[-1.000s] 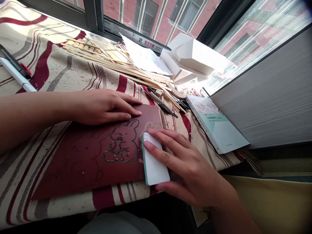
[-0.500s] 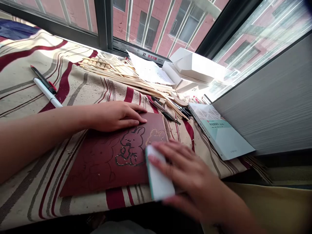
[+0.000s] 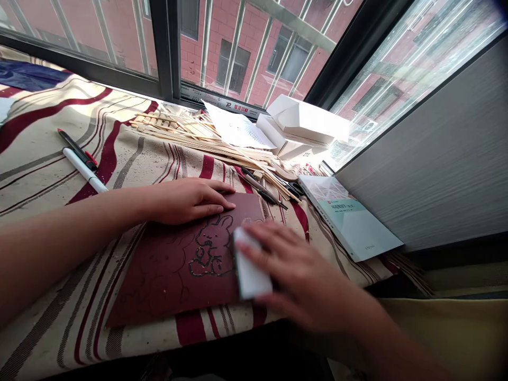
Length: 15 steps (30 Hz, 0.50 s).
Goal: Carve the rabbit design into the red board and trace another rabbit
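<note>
**Left hand:** open, flat on the board, apart from the right hand.
**Right hand:** blurred in my view; fingers wrapped over the block, gripping it as far as I can tell.
**Block:** white, at the board's right side, just beside the rabbit.
**Board:** dark red, lying on the cloth in front of me.
**Rabbit:** dark outline on the board, between the hands.
**Cloth:** striped, speckled with dust.
**Left, far:** marker, pen.
**Far:** wood strips, paper, white box.
**Right:** book, scissors.
</note>
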Tool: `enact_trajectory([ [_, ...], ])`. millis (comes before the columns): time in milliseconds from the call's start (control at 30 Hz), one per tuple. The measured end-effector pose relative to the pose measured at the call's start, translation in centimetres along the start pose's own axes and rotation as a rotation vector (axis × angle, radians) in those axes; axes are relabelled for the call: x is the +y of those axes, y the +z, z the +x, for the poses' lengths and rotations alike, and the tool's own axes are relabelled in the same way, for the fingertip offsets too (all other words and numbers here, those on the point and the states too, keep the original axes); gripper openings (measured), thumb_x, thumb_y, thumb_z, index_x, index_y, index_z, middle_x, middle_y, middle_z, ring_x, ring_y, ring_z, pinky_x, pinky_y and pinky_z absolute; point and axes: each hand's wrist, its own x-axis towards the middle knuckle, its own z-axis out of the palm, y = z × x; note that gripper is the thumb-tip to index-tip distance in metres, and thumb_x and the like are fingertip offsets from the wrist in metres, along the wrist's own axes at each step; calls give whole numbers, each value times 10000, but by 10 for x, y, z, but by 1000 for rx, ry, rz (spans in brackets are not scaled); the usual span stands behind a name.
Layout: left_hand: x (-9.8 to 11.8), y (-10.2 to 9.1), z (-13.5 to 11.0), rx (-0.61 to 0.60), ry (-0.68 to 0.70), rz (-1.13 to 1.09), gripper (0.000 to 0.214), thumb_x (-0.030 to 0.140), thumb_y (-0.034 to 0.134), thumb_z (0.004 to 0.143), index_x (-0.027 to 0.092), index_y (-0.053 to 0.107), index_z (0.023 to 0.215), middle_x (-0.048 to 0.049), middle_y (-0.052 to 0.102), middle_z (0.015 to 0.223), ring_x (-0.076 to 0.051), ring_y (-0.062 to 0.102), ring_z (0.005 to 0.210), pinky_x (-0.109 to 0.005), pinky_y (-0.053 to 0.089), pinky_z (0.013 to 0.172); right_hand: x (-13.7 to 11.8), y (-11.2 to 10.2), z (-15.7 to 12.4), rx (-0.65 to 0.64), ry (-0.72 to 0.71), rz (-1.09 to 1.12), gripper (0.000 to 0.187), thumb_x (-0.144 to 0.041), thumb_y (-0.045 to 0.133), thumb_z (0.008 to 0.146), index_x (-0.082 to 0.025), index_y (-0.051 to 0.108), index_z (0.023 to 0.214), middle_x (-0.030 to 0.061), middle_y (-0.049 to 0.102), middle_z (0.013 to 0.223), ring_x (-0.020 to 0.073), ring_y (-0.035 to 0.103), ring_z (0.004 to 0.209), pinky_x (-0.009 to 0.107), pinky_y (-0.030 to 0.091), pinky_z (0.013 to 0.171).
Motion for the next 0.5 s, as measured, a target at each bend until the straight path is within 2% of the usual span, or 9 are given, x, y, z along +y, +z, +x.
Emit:
enact_trajectory([
  [67, 0, 1, 0, -2, -16, -3, 499, 401, 445, 1113, 289, 803, 1442, -84, 563, 1742, -306, 583, 1572, -463, 436, 1326, 32, -2, -8, 16, 201, -65, 659, -479, 553, 1130, -77, 573, 1652, 289, 604, 1649, 482, 590, 1521, 749, 534, 1202],
  [100, 1, 1, -1, -2, -22, -7, 504, 415, 447, 1112, 291, 794, 1456, -84, 561, 1745, -312, 575, 1578, -475, 431, 1331, 50, -4, -11, 10, 280, -50, 663, -436, 573, 1118, -88, 537, 1681, 280, 582, 1674, 467, 561, 1556, 736, 522, 1222],
  [167, 1, 3, -2, 0, -27, -15, 508, 432, 459, 1111, 296, 773, 1485, -80, 558, 1747, -317, 556, 1595, -486, 421, 1342, 83, -10, -12, -38, 360, -35, 628, -296, 556, 1079, -129, 537, 1683, 241, 554, 1714, 440, 475, 1641, 723, 474, 1273],
  [200, 1, 4, -2, 4, -24, -18, 507, 439, 464, 1112, 297, 768, 1492, -79, 558, 1747, -320, 548, 1600, -488, 415, 1348, 96, -14, -8, -63, 372, -28, 589, -227, 544, 1038, -171, 618, 1621, 210, 542, 1734, 435, 444, 1666, 720, 464, 1281],
  [300, 0, 5, -4, 24, -12, -21, 505, 467, 472, 1117, 301, 771, 1487, -74, 561, 1746, -337, 553, 1595, -505, 411, 1354, 122, -27, 23, -106, 342, 67, 666, -141, 560, 943, -216, 651, 1599, 142, 513, 1774, 371, 480, 1658, 614, 458, 1321],
  [367, 0, 6, -5, 39, -5, -22, 518, 506, 464, 1123, 307, 766, 1493, -69, 560, 1747, -352, 561, 1587, -519, 422, 1348, 133, -31, 54, -165, 309, 171, 629, -123, 548, 942, -242, 713, 1537, 90, 629, 1687, 320, 584, 1580, 545, 472, 1322],
  [433, 0, 6, -6, 47, 0, -20, 542, 549, 441, 1130, 314, 765, 1495, -65, 555, 1750, -361, 566, 1582, -528, 436, 1340, 142, -28, 83, -115, 408, 109, 501, -149, 548, 981, -202, 802, 1410, 121, 708, 1594, 350, 664, 1478, 555, 531, 1250],
  [467, 0, 6, -6, 48, 3, -17, 553, 562, 429, 1133, 316, 765, 1496, -63, 556, 1750, -360, 570, 1578, -531, 440, 1338, 147, -24, 93, -75, 436, 75, 491, -144, 523, 1002, -162, 801, 1406, 163, 738, 1536, 373, 686, 1429, 590, 531, 1226],
  [500, 0, 6, -7, 49, 5, -15, 559, 568, 421, 1134, 317, 764, 1497, -62, 557, 1749, -357, 573, 1575, -532, 444, 1335, 151, -19, 101, -68, 434, 67, 491, -111, 504, 1002, -165, 816, 1378, 162, 774, 1466, 356, 711, 1374, 573, 542, 1201],
])
